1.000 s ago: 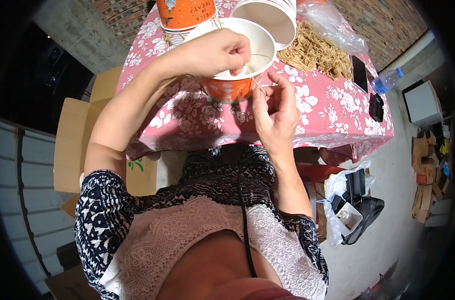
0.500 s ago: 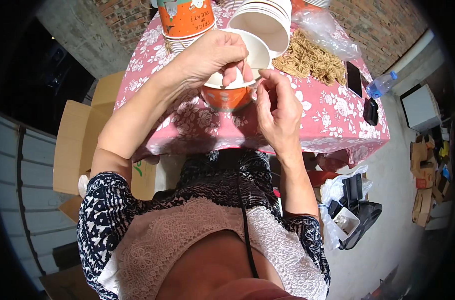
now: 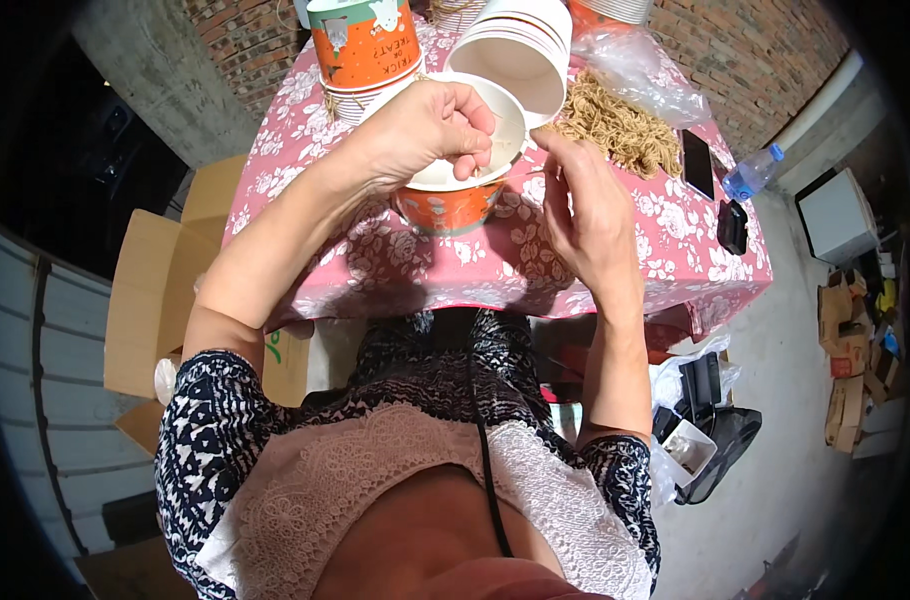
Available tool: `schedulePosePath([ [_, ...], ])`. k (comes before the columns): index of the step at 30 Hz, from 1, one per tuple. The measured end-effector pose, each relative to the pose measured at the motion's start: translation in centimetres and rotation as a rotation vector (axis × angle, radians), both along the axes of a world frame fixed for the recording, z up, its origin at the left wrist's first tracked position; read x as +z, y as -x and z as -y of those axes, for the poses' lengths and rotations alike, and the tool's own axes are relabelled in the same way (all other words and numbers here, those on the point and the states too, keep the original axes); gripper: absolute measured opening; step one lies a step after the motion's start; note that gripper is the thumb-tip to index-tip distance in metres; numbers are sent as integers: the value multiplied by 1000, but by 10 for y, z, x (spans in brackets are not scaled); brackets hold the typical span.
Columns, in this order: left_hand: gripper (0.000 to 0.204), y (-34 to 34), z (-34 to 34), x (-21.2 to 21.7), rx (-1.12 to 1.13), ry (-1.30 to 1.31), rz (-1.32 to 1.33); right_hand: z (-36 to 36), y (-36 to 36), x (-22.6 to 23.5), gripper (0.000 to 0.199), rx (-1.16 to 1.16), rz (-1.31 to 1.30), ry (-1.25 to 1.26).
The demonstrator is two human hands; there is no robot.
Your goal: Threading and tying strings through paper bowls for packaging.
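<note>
An orange paper bucket (image 3: 445,212) with a white inside and rim stands near the table's front edge. Over its opening my left hand (image 3: 440,130) is closed in a pinch, with a bit of tan twine (image 3: 476,172) showing under the fingertips. To the right of the rim is my right hand (image 3: 590,205), its fingers bent and drawn together. A thin strand seems to run from the bucket's side toward these fingers; their tips are partly hidden from view.
A stack of orange buckets (image 3: 370,50) stands at the back left. Nested white buckets (image 3: 520,75) lie tipped behind my hands. A heap of tan twine (image 3: 615,125), a plastic bag (image 3: 640,75), a phone (image 3: 697,163), a black case (image 3: 732,227) and a bottle (image 3: 753,175) lie at the right.
My right hand has moved to the right, away from the bucket's rim. My left hand has lifted its fingers slightly out of the opening and turned a little.
</note>
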State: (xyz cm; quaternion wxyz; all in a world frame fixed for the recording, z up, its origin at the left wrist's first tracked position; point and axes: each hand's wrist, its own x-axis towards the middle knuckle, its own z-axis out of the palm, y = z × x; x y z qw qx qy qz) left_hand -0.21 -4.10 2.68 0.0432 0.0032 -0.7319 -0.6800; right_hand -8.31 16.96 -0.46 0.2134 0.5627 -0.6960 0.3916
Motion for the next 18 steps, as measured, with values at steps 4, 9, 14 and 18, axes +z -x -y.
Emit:
schedulePosePath([
  [4,10,4,-6,3,-11,9,33,10,5,13,42,73,-39,78],
  [9,4,6,-6,1,-136,-46,21,33,14,22,33,208,-13,142],
  [14,8,8,-3,-1,-132,3,62,46,27,20,32,236,34,123],
  [18,12,7,-3,2,-89,-25,81,33,27,15,26,31,112,228],
])
